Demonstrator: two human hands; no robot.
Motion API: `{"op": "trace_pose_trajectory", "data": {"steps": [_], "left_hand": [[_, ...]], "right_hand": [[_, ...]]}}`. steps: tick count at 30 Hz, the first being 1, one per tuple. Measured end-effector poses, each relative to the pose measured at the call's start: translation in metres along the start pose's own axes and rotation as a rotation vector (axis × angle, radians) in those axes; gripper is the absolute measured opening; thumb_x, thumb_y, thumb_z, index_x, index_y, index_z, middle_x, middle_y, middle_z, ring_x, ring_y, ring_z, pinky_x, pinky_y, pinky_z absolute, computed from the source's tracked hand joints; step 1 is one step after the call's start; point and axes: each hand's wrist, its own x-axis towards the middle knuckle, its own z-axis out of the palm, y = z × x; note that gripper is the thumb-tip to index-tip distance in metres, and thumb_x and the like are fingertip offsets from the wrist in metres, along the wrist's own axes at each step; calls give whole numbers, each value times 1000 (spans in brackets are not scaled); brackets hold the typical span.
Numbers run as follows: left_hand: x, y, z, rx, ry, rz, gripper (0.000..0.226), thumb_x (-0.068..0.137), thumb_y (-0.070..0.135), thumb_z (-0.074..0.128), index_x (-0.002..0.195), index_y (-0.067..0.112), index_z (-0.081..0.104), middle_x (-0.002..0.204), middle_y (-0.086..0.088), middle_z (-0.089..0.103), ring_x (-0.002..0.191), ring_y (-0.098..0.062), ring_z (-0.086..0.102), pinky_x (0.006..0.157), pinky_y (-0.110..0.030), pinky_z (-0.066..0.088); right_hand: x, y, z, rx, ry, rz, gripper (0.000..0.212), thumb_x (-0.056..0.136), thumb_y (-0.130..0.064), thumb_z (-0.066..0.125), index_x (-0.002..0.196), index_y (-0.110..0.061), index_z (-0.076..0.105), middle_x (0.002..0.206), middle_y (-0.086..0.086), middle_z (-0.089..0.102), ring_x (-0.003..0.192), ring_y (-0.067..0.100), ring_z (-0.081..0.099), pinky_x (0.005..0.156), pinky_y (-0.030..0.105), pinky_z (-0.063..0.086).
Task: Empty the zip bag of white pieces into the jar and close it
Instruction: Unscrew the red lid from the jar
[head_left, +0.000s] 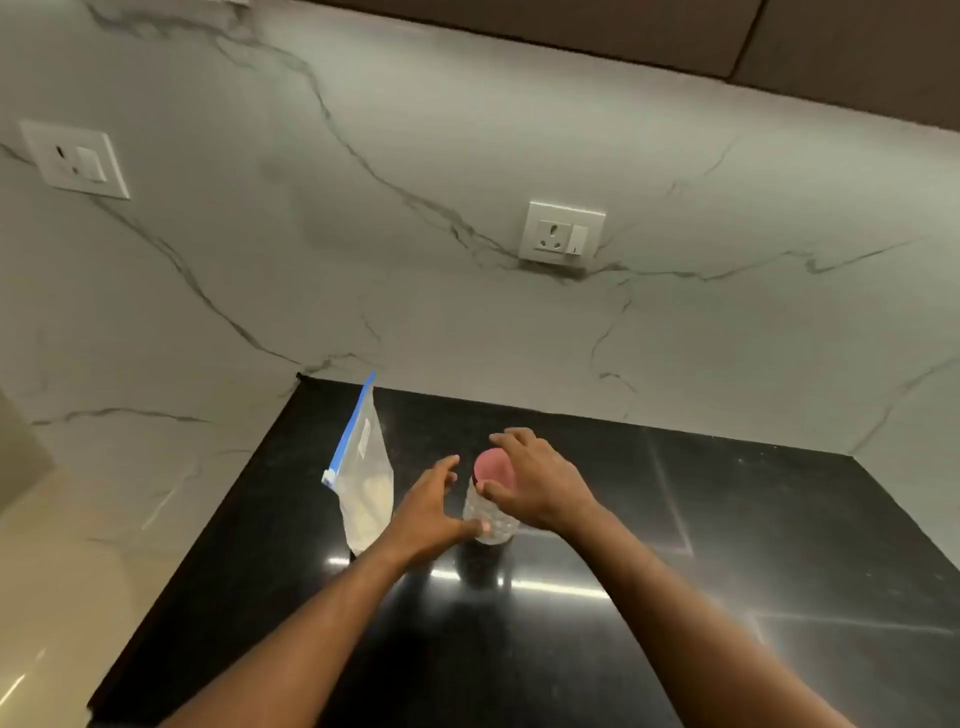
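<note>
Head cam: jar (491, 519) stands on the black tabletop (675, 597), right hand (540, 488) gripping its pink lid (493, 467), left hand (431, 514) spread, thumb touching the jar's side. Zip bag (363, 478) stands just beside; looks floppy, so probably hold it near the blue zipper.

A glossy black stone counter (727, 545) fills the lower part of the view, with thin pale seam lines and bright streaks of reflected light on its surface. Behind it and on its left rises a white marble wall (415, 156) with grey veins. Two white socket plates sit on the wall, one far left (75, 159), one near the middle (562, 236). Dark brown cabinet undersides (779, 47) run along the top. A beige surface (47, 571) lies at the lower left
</note>
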Motion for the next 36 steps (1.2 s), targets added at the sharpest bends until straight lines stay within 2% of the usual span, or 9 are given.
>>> {"op": "trace_pose_trajectory", "data": {"steps": [4,9,11,19,22,26,29,33,36], "left_hand": [[32,-13,10,-30,-88,-23,125,63,61,91,164,36,22,169,2,33,152,-26,39,120,-50,42],[61,-25,32,0,-61,58,95,44,91,78,124,75,30,112,49,53,105,21,57,81,-4,46],[66,-30,36,21,-49,87,90,44,93,76,121,79,32,114,56,53,106,31,51,72,-2,42],[63,-38,33,-36,-40,50,86,41,90,83,116,77,44,104,50,62,97,27,60,66,0,45],[58,-33,33,-36,-42,59,83,47,86,85,121,70,50,108,46,65,99,20,64,75,-9,54],[61,-34,36,-57,-43,71,84,56,76,91,129,61,53,116,34,72,106,12,68,86,-24,61],[62,-36,38,-48,-41,43,88,47,82,89,124,69,49,114,43,67,102,17,67,84,-17,58],[63,-37,37,-6,-27,59,85,39,91,82,113,80,41,105,64,51,94,39,50,59,4,39],[63,-36,37,-7,-29,92,83,44,88,84,116,77,43,110,60,53,101,37,51,63,0,43]], "right_hand": [[23,4,15,-168,-75,82,83,83,-77,59,150,-30,44,143,3,57,120,25,62,89,39,53],[38,-4,21,-214,-56,156,67,82,-75,57,130,-29,61,120,0,67,92,18,62,72,30,43],[41,-5,19,-163,-74,177,61,80,-66,66,127,-28,64,117,0,67,88,15,56,73,28,43],[53,-4,-15,-19,-459,-108,56,76,-14,83,127,-29,69,126,-7,62,113,16,60,94,35,57],[51,-2,-18,53,-419,-130,44,82,-35,78,125,-32,70,139,-5,59,124,18,57,100,42,53],[52,-1,-2,-378,-191,33,79,84,-79,57,144,-28,51,134,6,58,111,27,63,83,40,57],[54,-8,0,-313,-249,-11,63,85,-63,69,138,-30,60,118,1,57,94,19,56,72,31,49],[58,-10,-13,-292,-461,-234,56,83,-24,82,136,-32,65,129,-1,51,113,22,47,85,31,46],[60,-7,-19,-161,-450,-231,44,83,-28,79,126,-32,70,133,-1,53,119,24,52,87,33,51]]}}
